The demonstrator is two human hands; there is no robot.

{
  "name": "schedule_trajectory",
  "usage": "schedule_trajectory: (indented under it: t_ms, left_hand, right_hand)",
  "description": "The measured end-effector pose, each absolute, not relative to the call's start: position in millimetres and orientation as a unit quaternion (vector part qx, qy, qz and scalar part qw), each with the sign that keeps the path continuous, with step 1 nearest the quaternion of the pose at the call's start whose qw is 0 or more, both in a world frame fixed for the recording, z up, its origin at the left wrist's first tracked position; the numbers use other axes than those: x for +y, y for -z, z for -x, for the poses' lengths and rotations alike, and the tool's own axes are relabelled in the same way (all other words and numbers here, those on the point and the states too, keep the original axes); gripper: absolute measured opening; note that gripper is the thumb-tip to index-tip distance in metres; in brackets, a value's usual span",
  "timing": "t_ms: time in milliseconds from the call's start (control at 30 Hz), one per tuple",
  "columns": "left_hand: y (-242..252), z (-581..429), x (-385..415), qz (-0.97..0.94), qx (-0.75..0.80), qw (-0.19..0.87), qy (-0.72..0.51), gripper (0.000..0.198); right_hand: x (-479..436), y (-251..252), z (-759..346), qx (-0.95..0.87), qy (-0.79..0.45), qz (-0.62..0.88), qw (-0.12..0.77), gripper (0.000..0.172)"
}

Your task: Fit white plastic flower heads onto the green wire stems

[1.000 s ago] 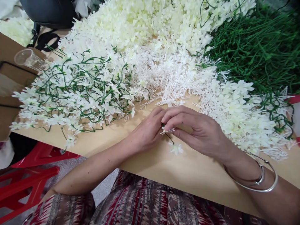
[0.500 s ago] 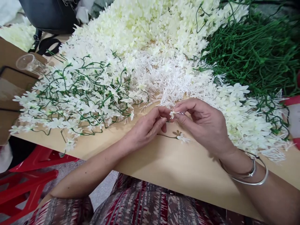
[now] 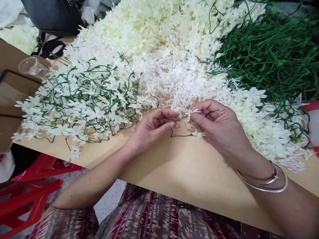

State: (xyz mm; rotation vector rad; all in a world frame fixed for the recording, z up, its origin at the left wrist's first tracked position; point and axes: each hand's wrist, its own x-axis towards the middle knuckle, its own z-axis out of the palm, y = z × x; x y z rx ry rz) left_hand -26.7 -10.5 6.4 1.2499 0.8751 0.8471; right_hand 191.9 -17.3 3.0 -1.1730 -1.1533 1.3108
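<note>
My left hand (image 3: pixel 158 125) pinches a green plastic stem (image 3: pixel 177 120), whose tip pokes out past the thumb and forefinger. Just to the right, my right hand (image 3: pixel 215 122) holds a small white artificial flower (image 3: pixel 192 114) between thumb and fingertips, close to that tip but apart from it. Below the left fingers runs a thin green length ending in another white flower (image 3: pixel 198 134); whether it belongs to the held stem I cannot tell. White stamens (image 3: pixel 184 96) are heaped beyond both hands.
Flowers on green stems (image 3: pixel 92 103) spread at the left. Loose white petals (image 3: pixel 154 30) pile up behind, more petals (image 3: pixel 264 122) at the right. A heap of green stems (image 3: pixel 271 59) fills the back right. A clear plastic cup (image 3: pixel 31 66) lies by a cardboard box (image 3: pixel 15 89).
My hands have drawn apart, the right one moving right with the flower. The stem's tip now shows at my left fingers, and the flower below has shifted up and slightly right.
</note>
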Motion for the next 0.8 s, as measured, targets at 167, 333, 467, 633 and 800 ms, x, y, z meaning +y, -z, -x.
schedule_trajectory:
  t_ms: [167,333,467,633,800]
  left_hand:
    - [-13.3,24.6,-12.9,-0.528,0.427,0.627,-0.382,0.027]
    - [-13.8,23.7,-12.8,-0.564,0.442,0.578,-0.39,0.017]
    - [-7.8,23.0,-9.9,-0.564,0.433,0.587,-0.388,0.028]
    - [-7.1,20.9,-10.2,-0.568,0.413,0.603,-0.378,0.033]
    - [-8.1,20.6,-12.3,-0.573,0.405,0.609,-0.37,0.032]
  right_hand:
    - [-16.2,-1.0,-190.3,-0.442,-0.596,0.463,0.484,0.022]
    - [-14.9,-6.3,-191.4,-0.43,-0.621,0.456,0.471,0.022]
    - [-15.2,-7.1,-193.3,-0.431,-0.633,0.459,0.45,0.021]
    - [-17.1,-4.5,-193.1,-0.461,-0.621,0.461,0.436,0.019]
    - [-17.6,-4.9,-192.5,-0.484,-0.604,0.467,0.428,0.017]
